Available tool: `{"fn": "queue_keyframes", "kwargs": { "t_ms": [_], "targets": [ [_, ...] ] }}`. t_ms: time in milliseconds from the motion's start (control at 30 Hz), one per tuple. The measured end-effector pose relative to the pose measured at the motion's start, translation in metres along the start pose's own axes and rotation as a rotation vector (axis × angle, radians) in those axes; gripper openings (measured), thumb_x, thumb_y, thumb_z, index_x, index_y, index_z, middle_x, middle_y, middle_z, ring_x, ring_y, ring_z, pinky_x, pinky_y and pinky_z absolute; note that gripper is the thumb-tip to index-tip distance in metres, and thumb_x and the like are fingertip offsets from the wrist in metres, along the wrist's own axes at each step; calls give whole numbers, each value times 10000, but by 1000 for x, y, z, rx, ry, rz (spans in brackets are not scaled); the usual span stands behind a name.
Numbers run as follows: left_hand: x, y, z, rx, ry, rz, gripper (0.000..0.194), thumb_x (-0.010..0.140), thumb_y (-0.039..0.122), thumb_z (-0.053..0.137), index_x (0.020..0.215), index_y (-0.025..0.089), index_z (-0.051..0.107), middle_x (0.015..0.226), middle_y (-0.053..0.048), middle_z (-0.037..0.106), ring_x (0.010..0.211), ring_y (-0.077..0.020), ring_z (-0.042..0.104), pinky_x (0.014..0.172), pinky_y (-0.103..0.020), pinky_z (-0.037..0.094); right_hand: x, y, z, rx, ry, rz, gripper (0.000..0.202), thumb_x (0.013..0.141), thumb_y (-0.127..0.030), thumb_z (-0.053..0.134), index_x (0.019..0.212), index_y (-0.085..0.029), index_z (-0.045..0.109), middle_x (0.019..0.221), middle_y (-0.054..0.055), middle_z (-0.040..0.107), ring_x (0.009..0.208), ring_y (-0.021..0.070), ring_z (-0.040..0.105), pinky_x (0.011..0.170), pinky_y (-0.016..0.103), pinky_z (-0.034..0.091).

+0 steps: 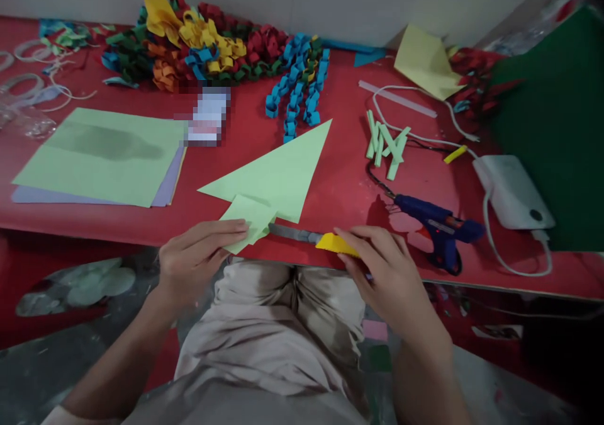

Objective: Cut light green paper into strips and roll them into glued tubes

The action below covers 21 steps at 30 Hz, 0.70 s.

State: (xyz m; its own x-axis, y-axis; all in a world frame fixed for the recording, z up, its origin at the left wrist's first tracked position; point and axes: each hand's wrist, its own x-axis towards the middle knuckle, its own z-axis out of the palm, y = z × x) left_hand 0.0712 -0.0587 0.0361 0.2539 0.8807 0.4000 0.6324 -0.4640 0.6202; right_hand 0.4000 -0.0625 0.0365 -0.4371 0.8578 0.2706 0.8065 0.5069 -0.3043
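Your left hand [191, 258] was at the near edge of the red tabletop [346, 141], its fingers pinching a small folded piece of pale green paper [249, 213]. Your right hand [384, 267] had its fingers closed around the yellow handle of a cutter [334, 243]. The cutter's grey blade [293, 232] pointed to your left, its tip at the right side of the folded piece. From this angle I could not tell whether the tip lay within the fold or only against its edge.

A larger triangular sheet of pale green paper [280, 173] lay flat just beyond the folded piece, partly covered by it. To your left, a pale green sheet [56, 154] lay over a purple sheet [51, 195]. Blue paper chains [293, 94] lay beyond the triangle, beside a heap of multicoloured paper chains [202, 44].

To your right, a blue glue gun [425, 216] lay on its side, with a loose cluster of narrow pale green strips [384, 145] just beyond it. A white box-shaped device [514, 192] with a white cable [488, 217] lay right of the glue gun, near a large dark green sheet [552, 129]. A creased yellow sheet [425, 63] was by the wall [358, 9].
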Motion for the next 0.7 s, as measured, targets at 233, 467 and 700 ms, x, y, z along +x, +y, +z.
{"fn": "queue_keyframes", "kwargs": {
  "t_ms": [233, 467, 700],
  "targets": [
    [16, -4, -6, 232, -262, 121, 403, 987, 440, 549, 1340, 256, 617, 1401, -95, 641, 1304, -316, 572, 1047, -494, 453, 20, -6, 9, -45, -76, -9, 334, 1009, -225, 536, 1338, -186, 577, 1171, 107, 648, 1046, 242, 625, 855, 402, 427],
    [30, 6, 25, 464, -405, 115, 476, 1011, 247, 427, 1481, 221, 495, 1614, -106, 408, 1453, -302, 422, 1125, -524, 350, 26, -2, 9, -74, -79, 4, 308, 987, -231, 549, 1287, -191, 601, 1173, 101, 655, 1051, 259, 631, 852, 399, 433],
    [26, -10, 20, 427, -515, 202, 586, 993, 167, 355, 1578, 188, 346, 1693, -76, 227, 1575, -262, 189, 1261, -509, 196, 29, -2, 14, -62, -75, -10, 309, 986, -254, 571, 1288, -193, 597, 1154, 99, 663, 1019, 252, 632, 843, 402, 449]
  ]
}}
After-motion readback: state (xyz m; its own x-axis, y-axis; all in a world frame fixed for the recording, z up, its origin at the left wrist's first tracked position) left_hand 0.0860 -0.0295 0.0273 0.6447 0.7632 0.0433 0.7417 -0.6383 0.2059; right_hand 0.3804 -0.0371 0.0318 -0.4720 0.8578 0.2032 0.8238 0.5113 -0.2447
